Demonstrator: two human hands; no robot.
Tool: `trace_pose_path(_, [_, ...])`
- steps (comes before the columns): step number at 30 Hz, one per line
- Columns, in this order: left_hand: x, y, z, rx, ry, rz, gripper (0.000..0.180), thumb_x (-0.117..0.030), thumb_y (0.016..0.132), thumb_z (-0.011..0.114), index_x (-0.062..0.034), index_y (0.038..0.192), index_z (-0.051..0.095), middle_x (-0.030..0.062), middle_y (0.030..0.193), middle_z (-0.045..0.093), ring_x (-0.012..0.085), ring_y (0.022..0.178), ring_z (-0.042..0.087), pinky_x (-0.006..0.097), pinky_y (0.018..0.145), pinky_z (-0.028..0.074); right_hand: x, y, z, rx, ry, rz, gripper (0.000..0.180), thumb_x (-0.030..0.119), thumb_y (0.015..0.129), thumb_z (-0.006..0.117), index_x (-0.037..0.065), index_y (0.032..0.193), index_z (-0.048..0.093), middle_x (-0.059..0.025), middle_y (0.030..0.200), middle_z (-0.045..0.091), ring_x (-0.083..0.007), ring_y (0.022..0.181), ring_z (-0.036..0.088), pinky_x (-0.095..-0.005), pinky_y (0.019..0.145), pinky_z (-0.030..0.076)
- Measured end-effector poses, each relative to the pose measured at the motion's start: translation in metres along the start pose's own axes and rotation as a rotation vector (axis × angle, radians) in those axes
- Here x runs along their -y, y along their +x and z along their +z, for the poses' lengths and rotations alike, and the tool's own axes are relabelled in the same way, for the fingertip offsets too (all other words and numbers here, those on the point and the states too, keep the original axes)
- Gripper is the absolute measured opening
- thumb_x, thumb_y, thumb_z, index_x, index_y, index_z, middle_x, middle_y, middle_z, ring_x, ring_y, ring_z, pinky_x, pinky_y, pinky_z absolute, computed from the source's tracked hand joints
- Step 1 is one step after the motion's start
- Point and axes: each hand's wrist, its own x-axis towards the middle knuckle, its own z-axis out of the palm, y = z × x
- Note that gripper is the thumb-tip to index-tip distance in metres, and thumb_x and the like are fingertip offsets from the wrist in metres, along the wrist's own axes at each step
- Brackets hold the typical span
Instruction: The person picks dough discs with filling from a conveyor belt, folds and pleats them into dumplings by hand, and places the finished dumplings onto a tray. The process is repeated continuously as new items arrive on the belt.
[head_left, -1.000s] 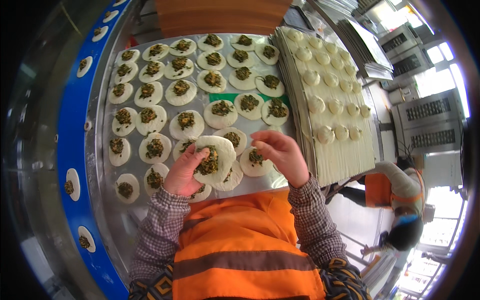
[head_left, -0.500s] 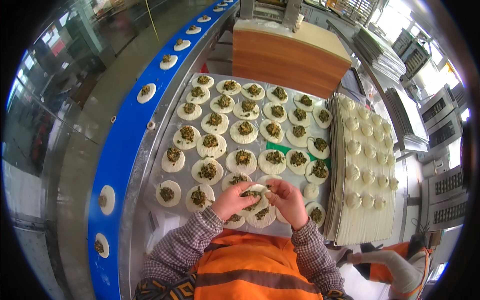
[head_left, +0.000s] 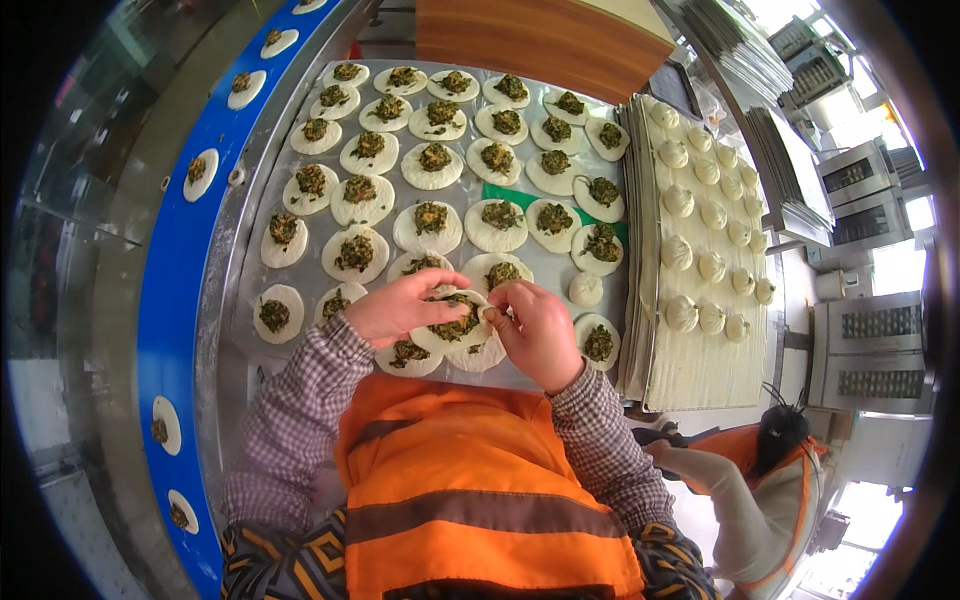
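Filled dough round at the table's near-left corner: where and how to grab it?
Probably by the bare left rim of the dough round, coming in low from the left and lifting from underneath. It lies flat and open with filling heaped near its middle; another filled round sits close on its right, while bare table borders its left.

orange apron (head_left: 480,460), checked sleeves (head_left: 300,425)
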Motion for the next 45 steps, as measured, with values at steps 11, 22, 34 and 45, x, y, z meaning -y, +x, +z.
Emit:
trace_pose_path(11, [0.004,0.002,0.017,-0.109,0.251,0.028,0.040,-0.005,0.087,0.061,-0.0015,0.125,0.052,0.0057,0.106,0.061,0.0116,0.092,0.061,0.026,0.072,0.058,-0.001,-0.003,0.006,0.074,0.237,0.180,0.016,0.002,0.085,0.066,-0.003,0.098,0.059,-0.0056,0.079,0.061,-0.0122,0.065,0.056,-0.0259,0.061,0.047])
trace_pose_path(22, [0.010,0.006,0.010,-0.004,0.182,0.077,0.035,-0.012,0.089,0.062,-0.0027,0.122,0.056,0.0035,0.101,0.062,0.0084,0.088,0.058,0.023,0.076,0.052,-0.001,-0.011,0.011,-0.038,0.076,0.047,0.009,0.001,0.083,0.064,0.000,0.091,0.060,-0.0074,0.071,0.059,-0.0139,0.060,0.056,-0.0276,0.056,0.045])
trace_pose_path(34, [-0.011,0.006,-0.004,0.177,0.491,-0.107,0.046,-0.011,0.085,0.059,0.0001,0.128,0.048,0.0154,0.103,0.060,0.0186,0.072,0.069,0.027,0.062,0.058,0.011,-0.001,0.019,0.083,0.351,0.216,0.013,0.004,0.081,0.067,-0.001,0.092,0.062,-0.0115,0.076,0.061,-0.0218,0.059,0.058,-0.0309,0.055,0.046])
trace_pose_path(45, [0.011,-0.001,-0.014,-0.009,-0.055,-0.029,0.044,-0.012,0.089,0.060,-0.0071,0.131,0.048,0.0021,0.102,0.061,0.0079,0.082,0.060,0.021,0.055,0.052,0.004,-0.001,0.026,0.017,0.581,0.413,0.012,0.002,0.087,0.063,-0.005,0.097,0.060,-0.0037,0.075,0.062,-0.0083,0.062,0.060,-0.0222,0.055,0.048])
